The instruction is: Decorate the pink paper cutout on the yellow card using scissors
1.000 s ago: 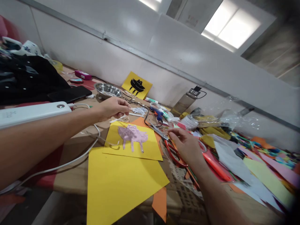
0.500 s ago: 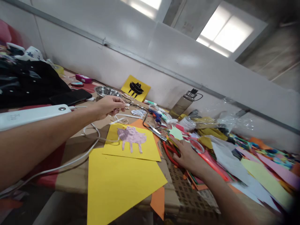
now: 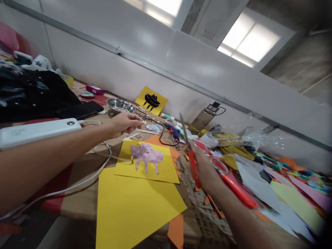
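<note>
My right hand [image 3: 203,164] grips a pair of red-handled scissors [image 3: 192,155], raised off the table with the blades pointing up and away. My left hand [image 3: 125,122] is closed in a pinch at a small white piece [image 3: 144,122] by the fingertips; its kind is too small to tell. In front of me lies a yellow card [image 3: 124,166] bearing a pink glittery cut-out [image 3: 146,155] with three downward strips. A white strand [image 3: 129,159] touches the cut-out's left side. Under that card is a larger yellow sheet [image 3: 135,211].
Behind my left hand stands a metal bowl [image 3: 120,104]. A blue glue gun [image 3: 174,132] with a black cord and a bottle [image 3: 204,117] are at the back. A white power bank [image 3: 38,131] with its cable lies left. Paper scraps [image 3: 293,200] crowd the right.
My right hand has picked the scissors up from the table and tilted them upright. The left hand has stayed nearly in place, still pinching. The view has shifted slightly.
</note>
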Demonstrator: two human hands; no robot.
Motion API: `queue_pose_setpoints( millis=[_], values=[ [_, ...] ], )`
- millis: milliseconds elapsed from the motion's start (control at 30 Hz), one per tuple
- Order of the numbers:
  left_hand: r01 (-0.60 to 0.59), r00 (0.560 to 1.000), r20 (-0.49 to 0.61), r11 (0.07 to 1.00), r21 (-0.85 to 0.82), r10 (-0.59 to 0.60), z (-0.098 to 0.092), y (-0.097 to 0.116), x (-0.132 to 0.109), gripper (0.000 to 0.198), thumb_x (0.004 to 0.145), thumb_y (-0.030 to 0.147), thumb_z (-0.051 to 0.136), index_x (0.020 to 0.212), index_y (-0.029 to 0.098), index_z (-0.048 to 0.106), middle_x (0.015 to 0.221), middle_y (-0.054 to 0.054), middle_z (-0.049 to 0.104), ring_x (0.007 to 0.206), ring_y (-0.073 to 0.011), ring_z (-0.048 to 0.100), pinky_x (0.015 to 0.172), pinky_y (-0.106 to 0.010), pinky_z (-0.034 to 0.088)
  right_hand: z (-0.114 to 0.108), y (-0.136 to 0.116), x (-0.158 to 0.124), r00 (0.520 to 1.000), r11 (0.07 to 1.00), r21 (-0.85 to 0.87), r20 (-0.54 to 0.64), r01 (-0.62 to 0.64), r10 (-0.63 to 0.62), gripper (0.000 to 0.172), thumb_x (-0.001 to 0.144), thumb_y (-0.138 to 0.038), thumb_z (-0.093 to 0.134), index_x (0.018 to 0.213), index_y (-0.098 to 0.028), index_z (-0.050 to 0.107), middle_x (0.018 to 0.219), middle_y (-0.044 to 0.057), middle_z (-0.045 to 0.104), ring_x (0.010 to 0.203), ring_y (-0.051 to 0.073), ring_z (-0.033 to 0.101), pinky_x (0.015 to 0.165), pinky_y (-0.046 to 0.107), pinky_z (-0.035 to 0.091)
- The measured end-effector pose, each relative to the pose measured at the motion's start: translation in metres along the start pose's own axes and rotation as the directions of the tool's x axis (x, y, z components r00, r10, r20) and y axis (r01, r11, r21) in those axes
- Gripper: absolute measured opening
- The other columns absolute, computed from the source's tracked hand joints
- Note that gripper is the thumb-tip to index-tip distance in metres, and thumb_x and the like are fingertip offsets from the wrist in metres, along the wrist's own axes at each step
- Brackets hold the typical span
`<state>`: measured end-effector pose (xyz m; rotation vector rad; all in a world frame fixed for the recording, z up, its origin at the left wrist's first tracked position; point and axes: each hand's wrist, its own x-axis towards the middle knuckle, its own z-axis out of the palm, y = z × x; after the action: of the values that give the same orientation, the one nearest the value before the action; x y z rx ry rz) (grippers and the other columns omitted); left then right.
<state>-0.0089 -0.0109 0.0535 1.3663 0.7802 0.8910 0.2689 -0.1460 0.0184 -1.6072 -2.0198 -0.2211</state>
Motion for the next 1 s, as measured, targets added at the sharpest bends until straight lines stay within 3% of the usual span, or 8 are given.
queue_pose_setpoints(
  millis=[133,267,433,600,1000],
  values=[
    [-0.004,1.000,0.000,0.998,-0.070,0.004,0.002,-0.003,0.000,0.004,0.072,0.008,0.060,0.070,0.011,0.059,0.059,-0.002,0.057,0.038,-0.0020,0.035,0.038,-0.017,0.018,0.011,-0.038,0.021,0.994,1.000,0.014,0.109,-0.011,0.009,0.066,0.076,-0.011,0.041,0.139,-0.025,0.026,0.112,0.010,0.048,0.102,0.023,0.052,0.090,0.042,0.044],
    [-0.002,1.000,-0.004,0.986,-0.167,0.001,0.003,-0.005,0.001,0.005,0.070,0.010,0.062,0.069,0.011,0.057,0.057,-0.002,0.058,0.037,-0.0014,0.035,0.036,-0.016,0.018,0.021,-0.059,0.038,0.985,0.997,0.054,0.167,-0.046,0.036,0.075,0.071,-0.005,0.040,0.140,-0.025,0.021,0.118,0.011,0.043,0.108,0.024,0.048,0.090,0.042,0.044],
    [-0.001,1.000,-0.023,0.971,-0.237,-0.004,0.004,-0.007,0.001,0.007,0.070,0.010,0.062,0.069,0.012,0.056,0.056,-0.001,0.058,0.037,-0.0006,0.035,0.035,-0.014,0.018,0.034,-0.063,0.045,0.991,0.991,0.136,0.132,0.013,-0.031,0.065,0.072,-0.008,0.044,0.135,-0.021,0.031,0.123,0.012,0.040,0.119,0.023,0.039,0.102,0.042,0.033],
    [0.021,0.999,0.038,0.957,-0.290,-0.011,0.007,-0.010,-0.001,0.009,0.070,0.013,0.065,0.071,0.012,0.056,0.051,0.001,0.054,0.037,-0.0004,0.034,0.035,-0.013,0.017,0.039,-0.065,0.044,0.996,0.987,0.160,0.091,0.005,-0.020,0.052,0.077,-0.023,0.051,0.128,-0.022,0.039,0.109,0.010,0.046,0.104,0.024,0.048,0.091,0.042,0.041],
    [0.039,0.995,0.097,0.965,-0.261,-0.014,0.020,-0.022,-0.005,0.009,0.064,0.007,0.060,0.070,0.013,0.058,0.058,-0.001,0.058,0.040,-0.0017,0.035,0.039,-0.015,0.016,0.036,-0.076,0.044,0.998,0.993,0.117,0.060,0.006,-0.013,0.047,0.078,-0.024,0.051,0.125,-0.022,0.044,0.098,0.009,0.046,0.086,0.021,0.051,0.076,0.036,0.046]
  ],
)
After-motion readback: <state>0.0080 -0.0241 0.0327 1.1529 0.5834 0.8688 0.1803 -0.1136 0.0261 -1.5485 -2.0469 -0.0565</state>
